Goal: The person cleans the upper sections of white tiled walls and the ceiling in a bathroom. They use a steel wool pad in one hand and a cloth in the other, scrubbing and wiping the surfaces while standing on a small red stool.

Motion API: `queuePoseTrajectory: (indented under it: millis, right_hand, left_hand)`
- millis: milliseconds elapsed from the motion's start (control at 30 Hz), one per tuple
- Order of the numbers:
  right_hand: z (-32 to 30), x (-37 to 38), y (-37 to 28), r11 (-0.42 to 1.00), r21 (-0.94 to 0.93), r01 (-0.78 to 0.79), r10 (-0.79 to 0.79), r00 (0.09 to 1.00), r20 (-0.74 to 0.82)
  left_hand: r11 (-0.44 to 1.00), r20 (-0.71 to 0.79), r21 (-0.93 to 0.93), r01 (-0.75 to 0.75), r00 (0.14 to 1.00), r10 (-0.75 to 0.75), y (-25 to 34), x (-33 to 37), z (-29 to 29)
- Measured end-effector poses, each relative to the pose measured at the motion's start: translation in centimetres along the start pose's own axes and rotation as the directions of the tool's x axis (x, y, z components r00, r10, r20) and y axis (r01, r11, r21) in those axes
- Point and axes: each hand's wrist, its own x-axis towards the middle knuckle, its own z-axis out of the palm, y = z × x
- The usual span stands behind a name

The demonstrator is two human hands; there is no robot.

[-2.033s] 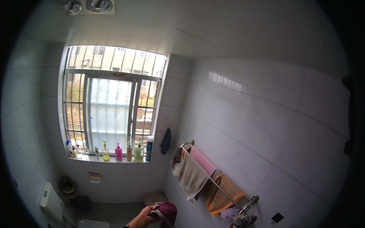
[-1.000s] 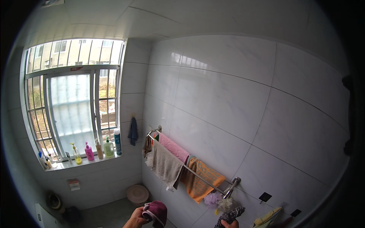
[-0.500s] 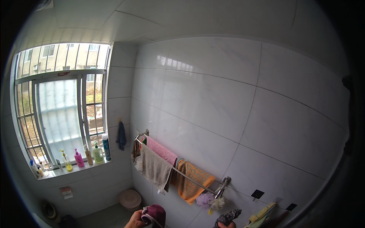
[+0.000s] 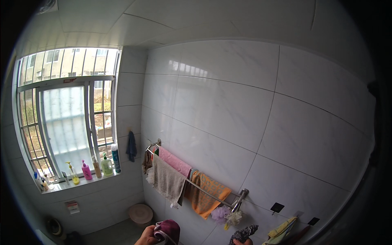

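At the lower edge, my left hand (image 4: 146, 237) is closed on a bunched maroon cloth (image 4: 171, 229) with a pale edging. Farther right, only the fingers of my right hand (image 4: 244, 242) show, wrapped round a bunched black cloth (image 4: 243, 233) with a light speckled pattern. Both bundles are apart from each other, below the wall rack. Cut off by the frame are both forearms and the lower part of each bundle.
A metal towel rack (image 4: 210, 192) carries a grey towel (image 4: 168, 177), a pink towel (image 4: 174, 160) and an orange patterned towel (image 4: 207, 194). Bath puffs (image 4: 221, 214) hang at its near end. Several bottles (image 4: 86, 170) line the window sill. A round lidded bin (image 4: 141, 214) stands in the corner.
The view has shifted very slightly. Both hands keep hold of their cloths in nearly the same places.
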Motion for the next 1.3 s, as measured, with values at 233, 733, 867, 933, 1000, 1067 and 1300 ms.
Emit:
queuePoseTrajectory:
  millis: [233,733,867,933,1000,1067,1300]
  right_hand:
    - [0.2,0.1,0.0,0.997,-0.079,-0.01,0.008,1.0,-0.021]
    - [-2.2,-0.9,0.7,0.976,-0.154,0.152,-0.165,0.984,-0.071]
    - [-3.2,-1.4,0.9,0.983,-0.127,0.134,-0.144,0.987,-0.07]
    - [-3.4,-1.6,1.1,0.985,-0.153,0.075,-0.098,0.984,-0.149]
    - [-3.7,-1.8,1.1,0.981,-0.195,0.023,-0.063,0.977,-0.203]
    - [-4.0,-1.9,1.0,0.963,-0.265,-0.041,-0.029,0.966,-0.258]
    - [-5.2,-2.6,0.6,0.96,-0.258,-0.108,0.015,0.942,-0.336]
  left_hand:
    - [0.992,0.198,-0.07,0.101,0.976,-0.086,0.3,-0.5,-0.1]
    - [0.945,0.015,0.321,0.058,0.998,-0.067,-1.4,-2.3,5.3]
    - [0.879,-0.186,0.468,0.084,0.983,0.005,-2.7,-2.4,8.2]
    - [0.829,-0.245,0.533,0.17,0.969,-0.041,-3.4,-2.6,9.6]
    - [0.833,-0.099,0.502,0.233,0.972,-0.213,-4.0,-2.4,10.8]
    - [0.751,-0.087,0.633,0.187,0.981,-0.172,-4.7,-1.7,11.6]
    - [0.51,-0.01,0.855,0.097,0.985,-0.171,-6.9,2.0,12.2]
